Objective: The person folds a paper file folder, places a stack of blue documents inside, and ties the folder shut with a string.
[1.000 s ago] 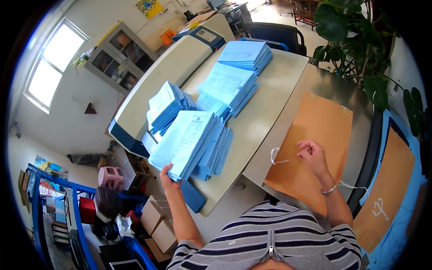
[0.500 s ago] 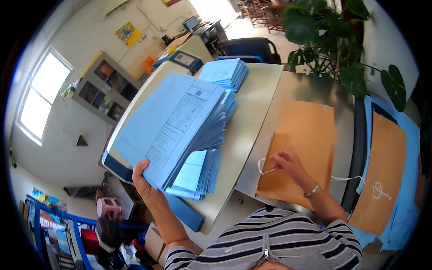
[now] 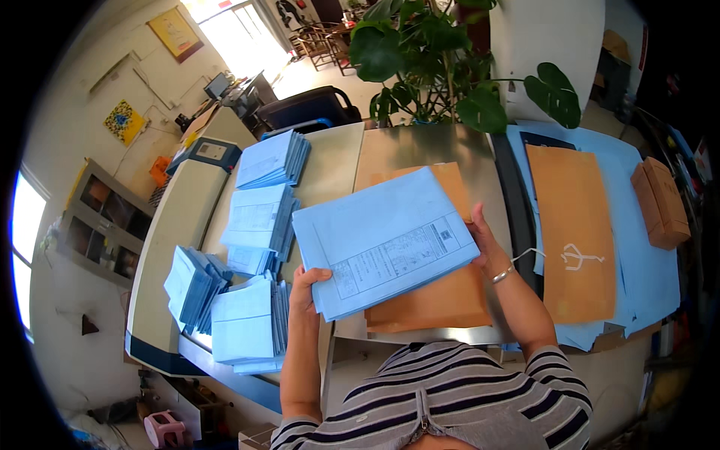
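Observation:
Between my two hands is a stack of blue printed paper sheets [image 3: 367, 217], tilted above the table. My left hand [image 3: 306, 286] grips its near left corner, the thumb lying on top. At the right edge, my right hand [image 3: 486, 238] has its thumb up along the side and its fingers mostly hidden behind the stack. Beneath the stack lies a brown kraft envelope [image 3: 442, 304], largely covered. A white string [image 3: 526, 255] shows beside my right wrist. Several more stacks of blue papers [image 3: 259, 217] stand on the machine's bed at the left.
A pale machine with a control panel [image 3: 215, 151] borders the left side. Right of the metal tabletop [image 3: 390, 142], another brown envelope [image 3: 574, 225] with white string lies on blue sheets [image 3: 637, 277], beside a brown box [image 3: 660, 202]. A leafy plant [image 3: 427, 60] rises at the far edge.
The blue stack has moved right, from over the machine to above the brown envelope. My right hand has let go of the white string and taken the stack's right edge. My view has turned right.

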`<state>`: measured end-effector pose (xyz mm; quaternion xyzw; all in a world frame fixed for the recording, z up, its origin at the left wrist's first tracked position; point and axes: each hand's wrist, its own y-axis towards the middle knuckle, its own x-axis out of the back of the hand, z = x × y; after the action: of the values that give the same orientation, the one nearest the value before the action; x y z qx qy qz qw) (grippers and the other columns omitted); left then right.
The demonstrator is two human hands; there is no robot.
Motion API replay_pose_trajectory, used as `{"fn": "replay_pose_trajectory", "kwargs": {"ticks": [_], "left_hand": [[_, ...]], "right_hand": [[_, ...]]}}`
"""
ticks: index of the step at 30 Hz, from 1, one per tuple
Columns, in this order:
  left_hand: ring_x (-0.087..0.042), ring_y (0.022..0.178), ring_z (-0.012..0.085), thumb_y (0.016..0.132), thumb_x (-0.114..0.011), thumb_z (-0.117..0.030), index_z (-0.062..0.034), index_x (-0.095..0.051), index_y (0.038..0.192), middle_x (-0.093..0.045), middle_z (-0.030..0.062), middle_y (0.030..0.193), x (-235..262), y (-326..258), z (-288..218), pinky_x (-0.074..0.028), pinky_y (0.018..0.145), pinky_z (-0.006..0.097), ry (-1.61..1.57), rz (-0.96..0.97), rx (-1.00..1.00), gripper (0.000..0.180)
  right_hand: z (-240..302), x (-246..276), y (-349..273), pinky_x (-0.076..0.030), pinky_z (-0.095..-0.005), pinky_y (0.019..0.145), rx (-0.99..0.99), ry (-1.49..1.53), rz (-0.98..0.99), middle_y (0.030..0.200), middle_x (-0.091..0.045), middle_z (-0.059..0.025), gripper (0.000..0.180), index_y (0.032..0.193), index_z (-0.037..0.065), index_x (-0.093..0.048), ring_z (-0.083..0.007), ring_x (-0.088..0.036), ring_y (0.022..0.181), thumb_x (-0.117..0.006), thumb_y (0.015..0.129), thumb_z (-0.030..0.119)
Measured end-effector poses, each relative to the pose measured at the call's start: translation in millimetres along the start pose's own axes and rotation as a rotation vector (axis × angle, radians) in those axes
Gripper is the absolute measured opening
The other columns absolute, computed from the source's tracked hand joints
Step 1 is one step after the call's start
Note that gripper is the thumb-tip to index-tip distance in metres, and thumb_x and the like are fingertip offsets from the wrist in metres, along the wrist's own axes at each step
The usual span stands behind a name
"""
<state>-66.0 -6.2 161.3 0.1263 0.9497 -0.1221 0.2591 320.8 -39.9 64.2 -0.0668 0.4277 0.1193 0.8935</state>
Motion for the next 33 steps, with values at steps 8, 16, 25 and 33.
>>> {"fn": "replay_pose_trajectory", "kwargs": {"ticks": [8,16,25,33], "left_hand": [[-0.067,0.076,0.0194,0.066,-0.071,0.002,0.0067,-0.062,0.111,-0.067,0.0129,0.093,-20.3,39.2,6.1,-0.057,0.071,0.033,0.365,0.202,-0.003,0.046],[-0.065,0.091,0.0207,0.063,-0.07,0.006,-0.0001,-0.061,0.118,-0.069,0.0099,0.1,-48.3,30.2,49.6,-0.053,0.083,0.036,0.458,0.246,-0.073,0.056],[-0.065,0.081,0.0151,0.065,-0.072,0.01,-0.0027,-0.071,0.087,-0.071,0.0025,0.085,-18.8,19.3,115.1,-0.054,0.074,0.034,0.535,0.055,-0.123,0.026],[-0.054,0.119,0.0214,0.066,-0.082,-0.005,-0.0076,-0.041,0.141,-0.055,0.0085,0.13,5.1,13.4,113.0,-0.046,0.101,0.038,0.819,0.25,-0.367,0.086]], "right_hand": [[-12.1,-17.9,-35.8,-0.054,-0.0393,0.096,-0.038,-0.085,-0.289,0.125,-0.061,-0.0163,0.068,0.135,-0.002,-0.051,-0.03,-0.064,0.11,-0.072,0.071,-0.001],[8.4,-31.3,-66.9,-0.058,-0.0365,0.08,0.32,-0.423,-0.645,0.1,-0.067,-0.013,0.064,0.118,-0.004,-0.059,-0.0274,-0.068,0.09,-0.065,0.056,-0.016],[-23.6,-6.9,-90.5,-0.057,-0.0364,0.071,0.403,-0.477,-0.747,0.094,-0.068,-0.0115,0.062,0.114,-0.001,-0.061,-0.0244,-0.067,0.082,-0.065,0.054,-0.018],[-35.6,18.7,-124.1,-0.048,-0.0377,0.102,0.266,-0.449,-0.508,0.13,-0.058,-0.0077,0.103,0.147,0.006,-0.039,-0.0227,-0.057,0.121,-0.083,0.056,-0.013]]}}
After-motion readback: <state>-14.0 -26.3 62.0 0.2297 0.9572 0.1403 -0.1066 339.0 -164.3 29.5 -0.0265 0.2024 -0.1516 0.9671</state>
